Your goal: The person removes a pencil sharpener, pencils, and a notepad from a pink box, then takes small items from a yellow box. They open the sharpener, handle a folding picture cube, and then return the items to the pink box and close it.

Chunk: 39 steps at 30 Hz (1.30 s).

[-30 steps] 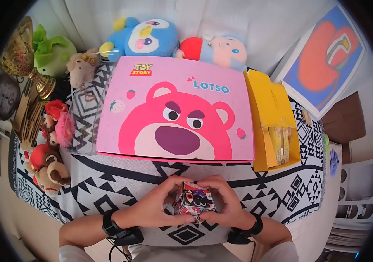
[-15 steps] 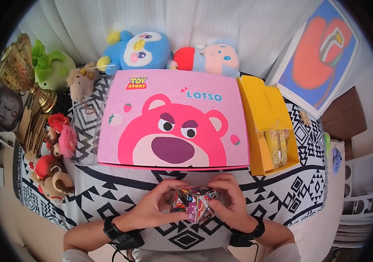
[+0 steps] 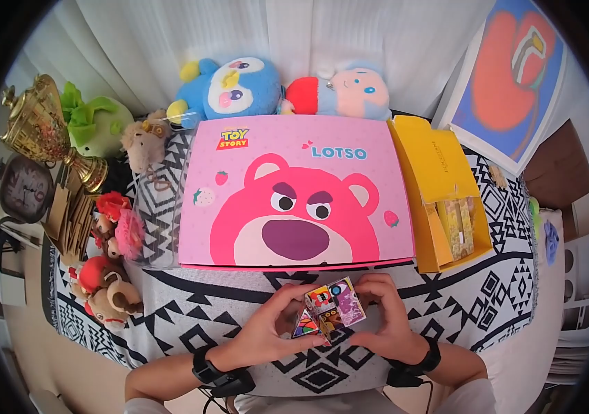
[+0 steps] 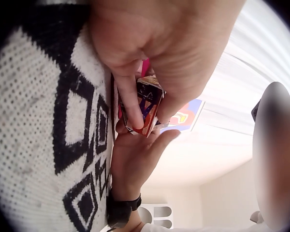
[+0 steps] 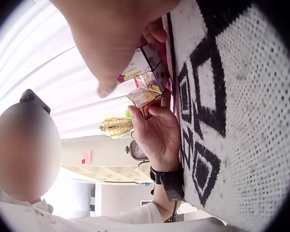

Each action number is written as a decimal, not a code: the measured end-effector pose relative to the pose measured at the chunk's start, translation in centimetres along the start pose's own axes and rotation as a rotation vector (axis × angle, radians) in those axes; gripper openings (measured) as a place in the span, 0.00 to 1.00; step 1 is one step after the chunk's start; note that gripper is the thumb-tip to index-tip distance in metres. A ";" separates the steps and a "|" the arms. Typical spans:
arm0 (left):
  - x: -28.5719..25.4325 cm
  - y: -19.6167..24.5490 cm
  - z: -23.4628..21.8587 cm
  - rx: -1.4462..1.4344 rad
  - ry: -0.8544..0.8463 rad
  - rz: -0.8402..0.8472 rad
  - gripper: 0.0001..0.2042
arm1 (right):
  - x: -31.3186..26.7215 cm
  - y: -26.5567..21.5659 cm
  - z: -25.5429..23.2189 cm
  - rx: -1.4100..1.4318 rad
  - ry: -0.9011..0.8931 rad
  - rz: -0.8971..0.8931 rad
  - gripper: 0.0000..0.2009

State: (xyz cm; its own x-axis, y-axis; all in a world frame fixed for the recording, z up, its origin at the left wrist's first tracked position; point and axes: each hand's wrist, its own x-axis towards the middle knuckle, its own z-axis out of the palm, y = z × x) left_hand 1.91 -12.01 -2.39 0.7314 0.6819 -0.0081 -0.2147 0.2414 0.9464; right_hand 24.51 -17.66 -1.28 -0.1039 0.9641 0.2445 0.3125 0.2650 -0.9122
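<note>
A folding picture cube point(image 3: 336, 307) with bright cartoon prints is partly unfolded between my hands, low over the cloth in front of the pink box. My left hand point(image 3: 277, 324) pinches its left part, thumb on the near side and fingers behind; the left wrist view shows the thumb laid along a dark printed face of the cube point(image 4: 147, 104). Around the right side stands my right hand point(image 3: 391, 321), its fingers by the cube's upper right edge and its thumb apart from it. In the right wrist view that thumb points away from the cube point(image 5: 147, 82).
Beyond the hands lies a large pink Lotso box point(image 3: 232, 186), with a yellow open box point(image 3: 439, 165) beside it. Plush toys point(image 3: 243, 86) line the back. A gold trophy point(image 3: 43, 127) and several small plush toys point(image 3: 112, 293) stand left on the patterned tablecloth point(image 3: 191, 310).
The compact cube has been turned and unfolded into an angled shape, showing other pictures. My right thumb has come off it, while the left hand keeps its grip.
</note>
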 end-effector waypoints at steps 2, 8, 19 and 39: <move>0.1 0.0 0.0 0.010 -0.005 -0.005 0.35 | -0.1 0.1 0.1 -0.016 0.014 0.012 0.32; 0.2 -0.3 0.0 0.036 -0.007 -0.018 0.36 | 0.0 -0.2 0.2 -0.173 0.028 -0.004 0.30; 0.1 -0.6 -0.3 0.301 0.083 0.072 0.38 | -0.6 0.1 0.1 0.071 0.072 0.140 0.18; -0.2 0.3 -0.6 0.200 0.240 0.072 0.26 | -0.7 0.2 -0.8 0.432 -0.058 0.406 0.18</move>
State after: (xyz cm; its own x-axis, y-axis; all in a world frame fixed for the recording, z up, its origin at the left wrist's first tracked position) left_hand 1.30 -11.68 -2.28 0.5403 0.8415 0.0073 -0.1113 0.0629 0.9918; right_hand 25.37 -18.25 -1.35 -0.1119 0.9808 -0.1594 -0.0732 -0.1681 -0.9830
